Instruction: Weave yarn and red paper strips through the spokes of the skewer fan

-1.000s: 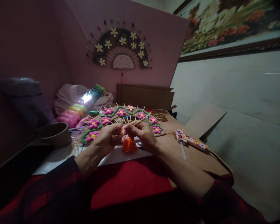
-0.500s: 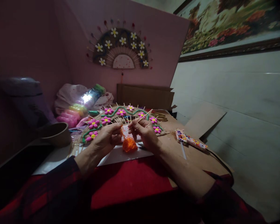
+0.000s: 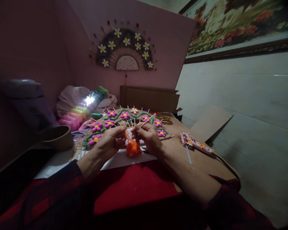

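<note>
Stick [image 3: 148, 120] dipped slightly, yarn [image 3: 133, 149] near sheet [image 3: 120, 162] edge

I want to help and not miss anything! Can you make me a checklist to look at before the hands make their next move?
1. Left hand pinching the orange strand: ok.
2. Right hand gripping the thin stick: ok, it slants up out of the fingers.
3. Yarn ball close by: ok, just below the two hands.
4. Strand wrapped on the stick: cannot tell, fingers hide the stick's lower end.
5. Glue gun away from the fingers: ok, it lies off to the right.
6. Glue gun cool: cannot tell, heat doesn't show.
</note>
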A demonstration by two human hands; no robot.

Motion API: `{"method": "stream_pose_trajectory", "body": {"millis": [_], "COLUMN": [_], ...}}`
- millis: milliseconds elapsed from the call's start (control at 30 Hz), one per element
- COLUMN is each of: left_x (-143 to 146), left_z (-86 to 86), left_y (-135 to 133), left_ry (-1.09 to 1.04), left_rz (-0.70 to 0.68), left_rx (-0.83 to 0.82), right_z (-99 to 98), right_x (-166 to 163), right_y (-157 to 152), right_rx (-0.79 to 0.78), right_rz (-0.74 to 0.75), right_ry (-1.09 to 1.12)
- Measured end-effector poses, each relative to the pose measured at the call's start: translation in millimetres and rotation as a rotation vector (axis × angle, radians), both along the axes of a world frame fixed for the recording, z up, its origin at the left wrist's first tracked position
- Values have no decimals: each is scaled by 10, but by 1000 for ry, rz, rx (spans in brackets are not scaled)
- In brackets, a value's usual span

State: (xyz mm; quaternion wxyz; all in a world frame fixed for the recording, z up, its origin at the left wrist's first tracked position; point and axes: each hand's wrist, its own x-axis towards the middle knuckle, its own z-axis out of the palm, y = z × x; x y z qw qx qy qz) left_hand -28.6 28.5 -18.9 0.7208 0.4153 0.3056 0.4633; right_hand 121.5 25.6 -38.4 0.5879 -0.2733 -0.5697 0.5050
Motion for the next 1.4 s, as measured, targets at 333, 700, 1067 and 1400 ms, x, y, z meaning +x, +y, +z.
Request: {"method": "stream_pose_trajectory", "body": {"millis": [333, 700, 1067, 1400], "left_x": [-7, -30, -2, -14], "left_z": [13, -51, -131, -129], "left_y": [-35, 64, 115, 84], "left_ry": [24, -48, 54, 137], "left_rz": [-5, 22, 117, 65], "left_rx": [10, -9, 129, 211], "right_z": [-4, 35, 10, 23], "right_x": [-31, 32, -22, -77], "right_y": [-22, -36, 13, -29], "right_rx": [-39, -1, -32, -164], "right_rz": [86, 219, -65, 4], "right_ry": [-87, 6, -134, -227]}}
